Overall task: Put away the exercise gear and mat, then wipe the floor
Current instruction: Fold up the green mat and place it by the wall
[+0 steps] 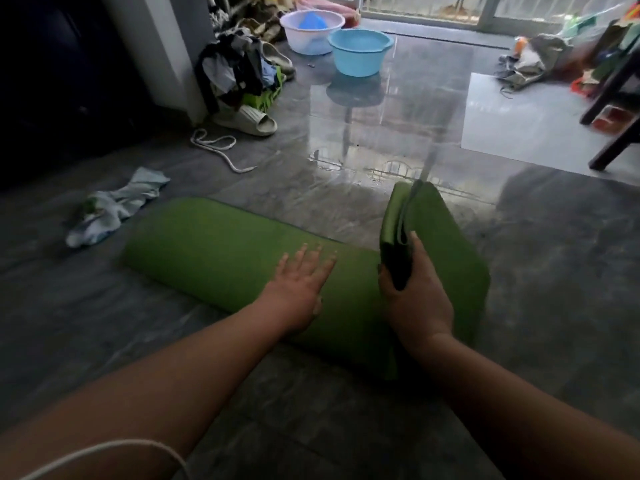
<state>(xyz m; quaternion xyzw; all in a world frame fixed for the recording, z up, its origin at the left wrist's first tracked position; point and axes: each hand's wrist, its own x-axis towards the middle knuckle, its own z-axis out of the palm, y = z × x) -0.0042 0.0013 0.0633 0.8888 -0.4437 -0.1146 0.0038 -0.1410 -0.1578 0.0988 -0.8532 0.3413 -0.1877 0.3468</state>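
Note:
A green exercise mat [214, 251] lies folded on the grey tiled floor in front of me. My left hand [301, 282] rests flat on top of it, fingers spread, holding nothing. My right hand [415, 289] grips the folded right end of the mat and lifts that end upright, so its layered edge [394, 220] stands above the floor. A white skipping rope [218, 147] lies loose on the floor to the far left, near a slipper. A crumpled pale cloth [110, 209] lies left of the mat.
A beige slipper [247, 121] and a heap of clothes [239, 74] sit by the wall at left. A blue basin [360, 51] and a white basin [311, 27] stand further back. Dark furniture legs [613, 98] and clutter are at right. The floor beyond the mat looks wet and shiny.

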